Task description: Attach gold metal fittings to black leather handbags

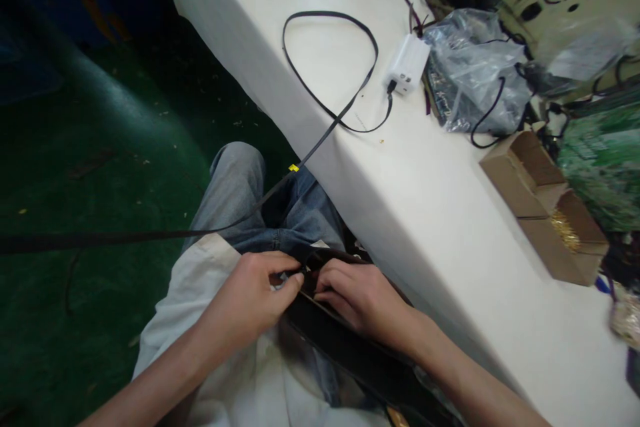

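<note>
A long black item with an open slit, like a soft bag (345, 343), lies across my lap. My left hand (257, 290) pinches its edge at the near left end of the opening, thumb and forefinger pressed together. Curled at the opening is my right hand (357, 290), its fingertips partly inside; what they hold is hidden. Blue jeans (237, 177) and a whitish cloth (195, 293) show beneath and around the black item.
A white table (425, 213) runs along my right. On it stand a white power adapter (409, 63) with a looped flat black cable (375, 47), a clear plastic bag (480, 73), and cardboard boxes (525, 173), one holding small gold pieces. The cable stretches left above my knees, over a green floor (125, 167).
</note>
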`<state>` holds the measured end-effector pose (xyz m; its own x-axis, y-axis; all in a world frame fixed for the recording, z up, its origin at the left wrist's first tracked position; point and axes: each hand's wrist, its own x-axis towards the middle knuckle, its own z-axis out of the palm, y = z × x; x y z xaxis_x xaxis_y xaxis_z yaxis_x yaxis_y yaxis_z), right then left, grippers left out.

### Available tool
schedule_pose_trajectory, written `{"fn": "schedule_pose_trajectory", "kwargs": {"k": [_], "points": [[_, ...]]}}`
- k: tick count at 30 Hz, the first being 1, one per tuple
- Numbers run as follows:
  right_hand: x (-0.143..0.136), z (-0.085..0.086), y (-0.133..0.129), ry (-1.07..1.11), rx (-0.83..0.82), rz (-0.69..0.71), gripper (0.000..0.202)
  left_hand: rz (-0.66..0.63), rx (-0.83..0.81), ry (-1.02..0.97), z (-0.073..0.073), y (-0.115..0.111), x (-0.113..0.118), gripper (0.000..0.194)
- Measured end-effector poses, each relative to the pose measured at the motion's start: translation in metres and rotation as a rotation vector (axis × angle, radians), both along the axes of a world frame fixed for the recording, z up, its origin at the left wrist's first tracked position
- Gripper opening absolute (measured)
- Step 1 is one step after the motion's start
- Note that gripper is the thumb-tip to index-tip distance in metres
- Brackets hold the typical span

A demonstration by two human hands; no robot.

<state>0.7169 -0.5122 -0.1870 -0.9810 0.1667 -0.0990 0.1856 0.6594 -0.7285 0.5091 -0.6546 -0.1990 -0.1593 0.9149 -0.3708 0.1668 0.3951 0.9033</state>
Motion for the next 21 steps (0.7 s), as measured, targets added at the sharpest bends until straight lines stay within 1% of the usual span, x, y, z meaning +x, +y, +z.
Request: {"fn": "schedule_pose_trajectory", "kwargs": {"k": [4,6,10,13,15,18,21], "points": [[0.0,0.008,0.006,-0.08,0.013,0.121,0.015,-0.003,0.005,-0.032,-0.002,0.002,-0.002,0.024],[0.0,0.01,0.006,-0.076,0.086,0.14,0.017,-0.004,0.011,-0.044,-0.003,0.005,-0.003,0.025],[-0.002,0.007,0.0,0.051,0.312,0.14,0.023,-0.012,0.03,-0.073,-0.007,0.01,-0.002,0.025],[-0.003,0.003,-0.007,0.167,0.373,0.167,0.03,-0.019,0.048,-0.098,-0.009,0.012,0.001,0.027],[-0.003,0.0,-0.01,0.211,0.398,0.151,0.03,-0.022,0.057,-0.098,-0.009,0.013,0.003,0.029],[0.0,-0.004,-0.011,0.25,0.426,0.092,0.028,-0.034,0.083,-0.1,-0.01,0.018,0.002,0.029],[0.003,-0.011,-0.01,0.274,0.437,0.031,0.029,-0.019,0.109,-0.108,-0.013,0.026,0.0,0.028]]}}
